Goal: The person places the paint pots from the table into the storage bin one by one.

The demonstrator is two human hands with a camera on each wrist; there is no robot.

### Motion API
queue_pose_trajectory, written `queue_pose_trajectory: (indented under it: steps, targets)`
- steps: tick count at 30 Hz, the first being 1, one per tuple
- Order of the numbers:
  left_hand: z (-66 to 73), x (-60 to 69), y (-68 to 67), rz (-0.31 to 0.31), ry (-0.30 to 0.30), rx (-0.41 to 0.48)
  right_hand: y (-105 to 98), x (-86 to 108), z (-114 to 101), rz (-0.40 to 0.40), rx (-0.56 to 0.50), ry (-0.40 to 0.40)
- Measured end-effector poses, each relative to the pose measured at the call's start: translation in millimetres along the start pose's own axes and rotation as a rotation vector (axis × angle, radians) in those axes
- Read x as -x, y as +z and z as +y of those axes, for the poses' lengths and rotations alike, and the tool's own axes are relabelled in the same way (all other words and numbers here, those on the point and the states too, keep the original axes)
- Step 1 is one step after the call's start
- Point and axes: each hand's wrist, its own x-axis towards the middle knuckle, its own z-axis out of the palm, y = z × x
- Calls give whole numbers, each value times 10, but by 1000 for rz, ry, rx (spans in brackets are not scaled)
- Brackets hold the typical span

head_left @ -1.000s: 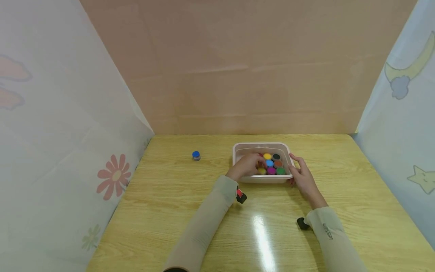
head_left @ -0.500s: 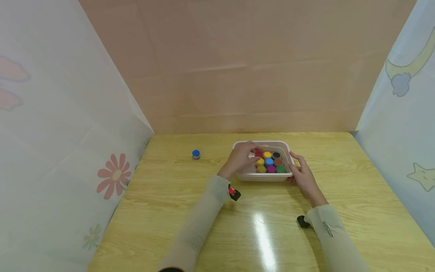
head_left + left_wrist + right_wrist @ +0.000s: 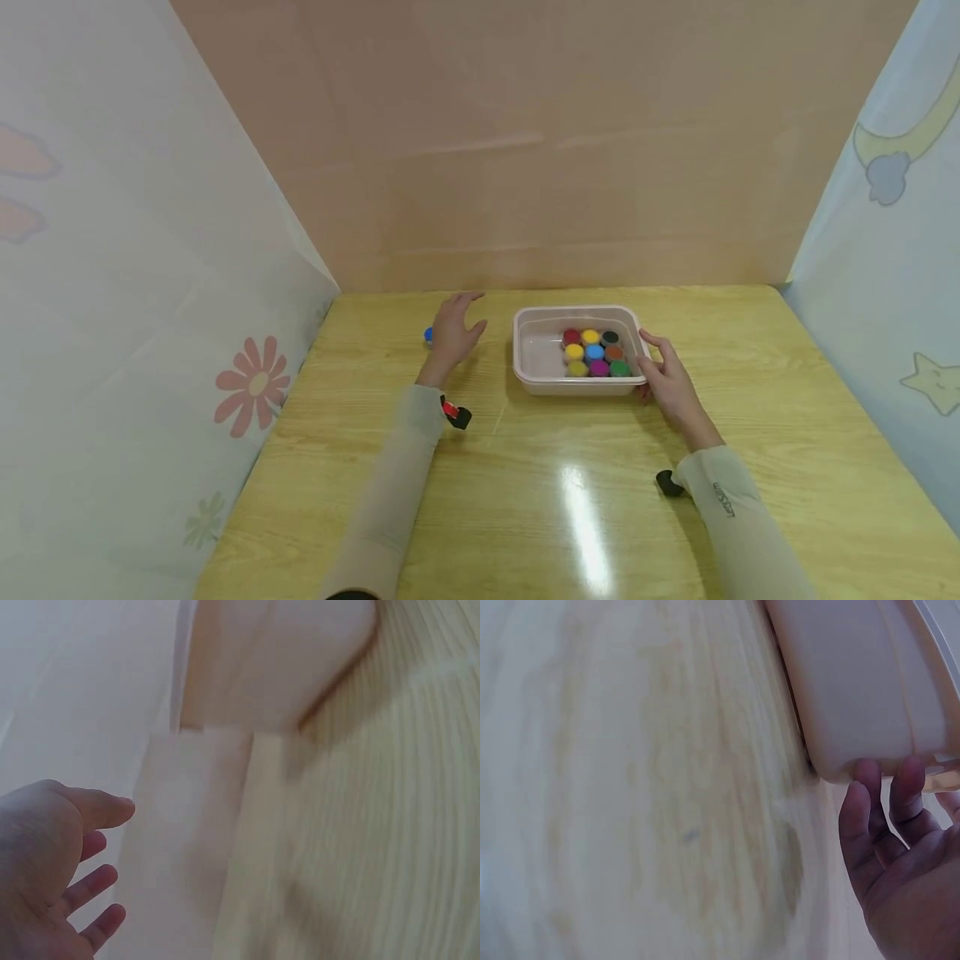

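A pale plastic box (image 3: pixel 540 385) stands on the table with several small lidded jars (image 3: pixel 595 353) set close together in its right part. Their lids are red, yellow, black, blue, orange, purple and green. My right hand (image 3: pixel 672 392) holds the box's right end, thumb at the rim, and its fingertips (image 3: pixel 907 776) press the outer wall. To the left of the box, my left hand (image 3: pixel 452 332) is over the table with its fingers spread and nothing in them. Partly hidden behind it is a jar with a blue lid (image 3: pixel 428 335).
The box stands on a wood-grain table (image 3: pixel 495 483). A brown sheet (image 3: pixel 555 167) rises at the table's back edge. White printed sheets hang at the left (image 3: pixel 150 250) and right (image 3: pixel 892 275).
My left hand has come out of the box and moved left to beside the blue-lidded jar, its fingers opening out. My right hand has stayed at the box's right end.
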Motion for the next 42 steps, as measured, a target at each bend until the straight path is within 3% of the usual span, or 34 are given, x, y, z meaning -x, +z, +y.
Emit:
queue_pose_trajectory:
  steps: [7, 13, 20, 31, 39, 42]
  targets:
    - [-480, 170, -221, 46, -122, 3, 22, 13, -19, -4, 7, 19]
    - [-713, 287, -330, 14, -219, -2, 45, 32, -15, -7, -3, 14]
    - [-792, 338, -382, -51, -292, 24, 31, 34, -45, -14, -1, 10]
    - [-870, 378, -322, -114, -323, 110, 44, -4, -8, -28, 2, 36]
    - [-890, 361, -260, -115, -323, 28, 34, 140, -345, -40, -38, 32]
    - [-889, 352, -244, -112, -307, -1, 35, 133, -350, -40, -30, 34]
